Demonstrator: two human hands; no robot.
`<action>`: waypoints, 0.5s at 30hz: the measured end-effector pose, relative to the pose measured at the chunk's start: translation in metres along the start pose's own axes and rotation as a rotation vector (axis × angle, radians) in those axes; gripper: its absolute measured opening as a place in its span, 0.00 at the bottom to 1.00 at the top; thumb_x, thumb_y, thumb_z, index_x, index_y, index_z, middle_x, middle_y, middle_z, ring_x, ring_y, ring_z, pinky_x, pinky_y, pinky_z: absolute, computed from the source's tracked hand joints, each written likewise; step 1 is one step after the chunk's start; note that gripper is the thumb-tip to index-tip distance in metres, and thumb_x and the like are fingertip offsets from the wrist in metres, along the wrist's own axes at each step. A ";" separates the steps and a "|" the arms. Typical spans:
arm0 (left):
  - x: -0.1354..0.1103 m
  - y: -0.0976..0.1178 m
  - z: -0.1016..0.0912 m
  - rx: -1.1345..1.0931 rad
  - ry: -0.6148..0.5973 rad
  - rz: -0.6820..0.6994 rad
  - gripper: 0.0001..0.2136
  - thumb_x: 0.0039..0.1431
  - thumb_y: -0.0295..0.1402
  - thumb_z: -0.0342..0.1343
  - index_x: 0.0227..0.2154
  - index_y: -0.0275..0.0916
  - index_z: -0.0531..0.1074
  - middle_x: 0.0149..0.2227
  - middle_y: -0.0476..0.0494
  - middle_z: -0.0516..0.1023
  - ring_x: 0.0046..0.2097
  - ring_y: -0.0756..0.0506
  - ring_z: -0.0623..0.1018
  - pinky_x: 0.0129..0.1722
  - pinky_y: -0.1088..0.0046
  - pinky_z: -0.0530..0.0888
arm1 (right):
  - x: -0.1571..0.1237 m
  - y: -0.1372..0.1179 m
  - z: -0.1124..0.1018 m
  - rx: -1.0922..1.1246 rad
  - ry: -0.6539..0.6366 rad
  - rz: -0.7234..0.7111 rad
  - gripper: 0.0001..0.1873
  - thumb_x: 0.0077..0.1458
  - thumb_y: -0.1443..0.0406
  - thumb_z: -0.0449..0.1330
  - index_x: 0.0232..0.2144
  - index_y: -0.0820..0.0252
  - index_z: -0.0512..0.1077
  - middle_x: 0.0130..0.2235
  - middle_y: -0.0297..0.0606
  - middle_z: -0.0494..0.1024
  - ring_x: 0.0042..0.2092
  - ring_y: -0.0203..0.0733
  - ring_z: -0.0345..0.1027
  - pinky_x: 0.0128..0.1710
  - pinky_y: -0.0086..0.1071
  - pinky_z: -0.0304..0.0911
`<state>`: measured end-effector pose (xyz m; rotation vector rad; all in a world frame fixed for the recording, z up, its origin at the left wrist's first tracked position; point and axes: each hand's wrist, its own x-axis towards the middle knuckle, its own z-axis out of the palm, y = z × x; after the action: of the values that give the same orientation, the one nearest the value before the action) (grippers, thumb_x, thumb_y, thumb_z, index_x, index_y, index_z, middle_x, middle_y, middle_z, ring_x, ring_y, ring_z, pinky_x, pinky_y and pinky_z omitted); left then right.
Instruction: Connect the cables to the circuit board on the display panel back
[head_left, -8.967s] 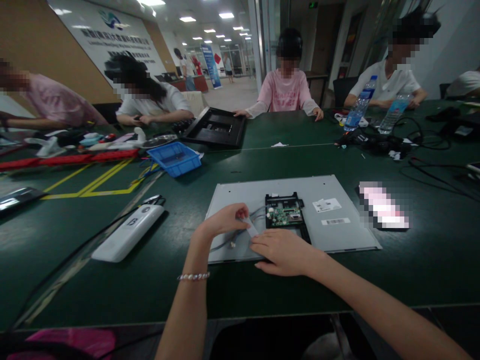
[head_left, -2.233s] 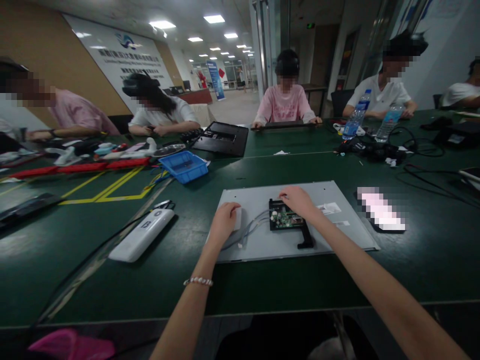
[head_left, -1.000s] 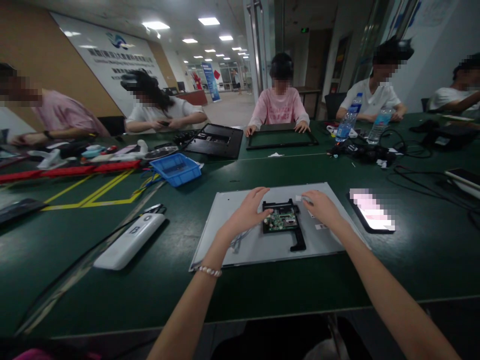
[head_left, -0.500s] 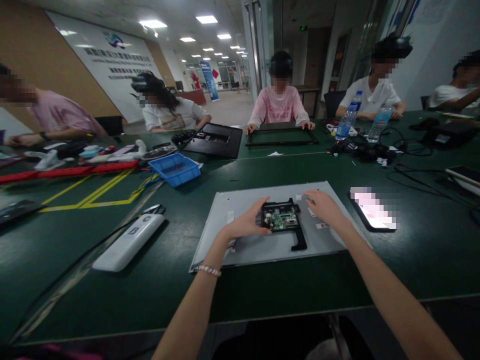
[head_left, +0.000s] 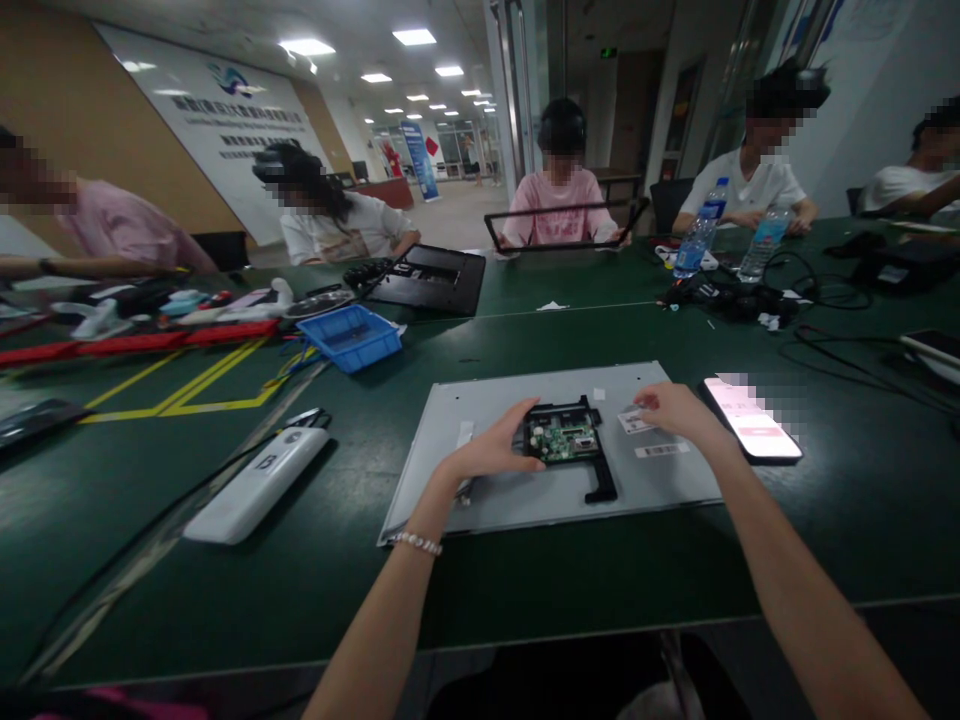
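Observation:
A flat grey metal panel [head_left: 525, 500], looking like the back of a display, lies on the table in front of me. On it rests a black plastic bracket [head_left: 600, 480] framing a green circuit board [head_left: 562, 440]. My left hand [head_left: 491, 445] grips the bracket's left side, thumb at the lower edge and fingers at the upper edge. Over the panel's right part, my right hand [head_left: 667, 408] has its fingers pinched together beside a white label [head_left: 636, 422]; what is between them, if anything, is too small to make out. A barcode sticker [head_left: 661, 451] shows below that hand.
Right of the panel lies a lit phone [head_left: 754, 420]. A white power bank [head_left: 259, 485] with a cable lies left. Beyond are a blue basket [head_left: 352, 340] and a black cover [head_left: 431, 280]. Across the table a person holds a black frame [head_left: 562, 210]; water bottles [head_left: 701, 230] stand right.
My right hand has moved right, away from the bracket, and its fingers have come together. My left hand stays on the bracket. The person opposite has raised the black frame.

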<state>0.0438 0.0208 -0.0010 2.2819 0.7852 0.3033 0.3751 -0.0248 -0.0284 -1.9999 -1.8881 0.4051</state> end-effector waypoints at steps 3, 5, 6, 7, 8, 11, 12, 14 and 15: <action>0.000 0.000 0.000 0.006 0.004 0.006 0.44 0.47 0.40 0.61 0.63 0.40 0.43 0.65 0.36 0.46 0.64 0.35 0.52 0.62 0.53 0.52 | 0.000 -0.001 0.002 -0.015 -0.009 0.014 0.15 0.44 0.70 0.58 0.36 0.57 0.77 0.35 0.39 0.78 0.36 0.42 0.72 0.35 0.32 0.63; 0.000 -0.001 0.001 0.002 0.001 -0.003 0.44 0.47 0.40 0.61 0.63 0.40 0.43 0.65 0.36 0.45 0.65 0.35 0.51 0.63 0.53 0.51 | 0.001 -0.001 0.002 -0.023 -0.012 0.031 0.13 0.44 0.69 0.58 0.35 0.57 0.77 0.34 0.38 0.78 0.36 0.42 0.72 0.34 0.31 0.62; 0.000 0.000 0.001 -0.003 -0.002 -0.009 0.44 0.47 0.40 0.61 0.63 0.39 0.43 0.65 0.36 0.45 0.65 0.35 0.50 0.63 0.54 0.51 | 0.002 -0.001 0.002 -0.022 -0.013 0.039 0.13 0.44 0.69 0.58 0.34 0.57 0.77 0.34 0.38 0.78 0.35 0.42 0.71 0.34 0.31 0.62; 0.000 0.000 0.001 -0.010 -0.005 -0.014 0.44 0.47 0.40 0.61 0.63 0.39 0.43 0.66 0.36 0.45 0.65 0.35 0.50 0.63 0.54 0.50 | 0.003 0.000 0.002 -0.018 -0.014 0.047 0.12 0.45 0.69 0.58 0.33 0.57 0.77 0.34 0.38 0.78 0.35 0.41 0.71 0.34 0.30 0.61; 0.000 0.000 0.001 -0.017 -0.008 -0.019 0.45 0.47 0.41 0.61 0.63 0.39 0.43 0.66 0.36 0.44 0.65 0.35 0.50 0.63 0.54 0.50 | 0.004 0.001 0.002 -0.012 -0.014 0.053 0.12 0.45 0.70 0.58 0.33 0.57 0.77 0.34 0.38 0.78 0.35 0.40 0.71 0.35 0.29 0.61; 0.000 0.001 0.000 -0.033 -0.024 -0.037 0.46 0.46 0.41 0.62 0.64 0.37 0.42 0.66 0.35 0.43 0.65 0.36 0.49 0.63 0.55 0.49 | 0.005 0.003 0.002 -0.001 -0.001 0.068 0.11 0.46 0.70 0.57 0.33 0.57 0.77 0.34 0.38 0.78 0.36 0.38 0.71 0.36 0.28 0.60; 0.000 0.002 0.000 -0.036 -0.029 -0.046 0.46 0.46 0.41 0.62 0.64 0.37 0.41 0.66 0.34 0.43 0.65 0.36 0.49 0.63 0.56 0.48 | 0.005 0.003 0.001 -0.005 0.009 0.075 0.11 0.47 0.70 0.57 0.33 0.57 0.77 0.34 0.38 0.78 0.36 0.38 0.71 0.37 0.28 0.60; 0.000 0.003 0.000 -0.039 -0.032 -0.058 0.46 0.46 0.41 0.62 0.64 0.37 0.41 0.66 0.35 0.42 0.65 0.36 0.48 0.63 0.57 0.48 | 0.004 0.004 0.001 -0.031 0.034 0.092 0.10 0.49 0.68 0.57 0.33 0.57 0.77 0.34 0.38 0.78 0.37 0.39 0.71 0.37 0.29 0.60; 0.000 0.003 0.000 -0.040 -0.032 -0.061 0.47 0.46 0.41 0.62 0.64 0.37 0.41 0.66 0.35 0.42 0.65 0.36 0.48 0.64 0.57 0.48 | 0.003 0.003 0.001 -0.053 0.050 0.103 0.10 0.49 0.67 0.57 0.34 0.57 0.77 0.35 0.39 0.78 0.37 0.41 0.71 0.36 0.29 0.61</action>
<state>0.0450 0.0193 0.0013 2.2156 0.8230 0.2517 0.3778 -0.0219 -0.0306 -2.1282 -1.7892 0.3325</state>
